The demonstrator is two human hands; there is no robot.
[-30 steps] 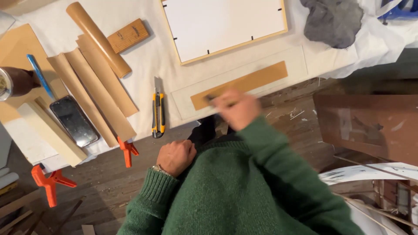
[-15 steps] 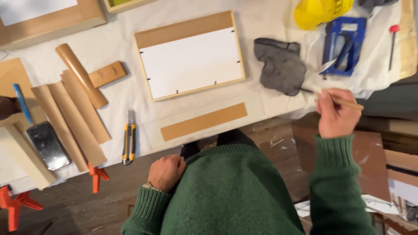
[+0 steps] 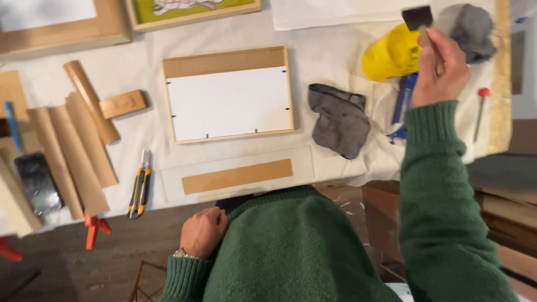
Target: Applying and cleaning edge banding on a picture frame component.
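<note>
Foam brush (image 3: 420,21), black head up, is hanging in air over far right of surface (image 3: 335,50), above yellow cap (image 3: 391,53). Your right hand (image 3: 439,67) is clamping its wooden handle; keep grip low, wrist loose. Left hand (image 3: 204,230) is resting curled, holding nothing, against green sweater. Wooden frame (image 3: 229,95) is lying flat, well left of brush.

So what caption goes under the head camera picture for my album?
Right hand holds a foam brush above the table; left hand fisted against the green sweater.
</note>
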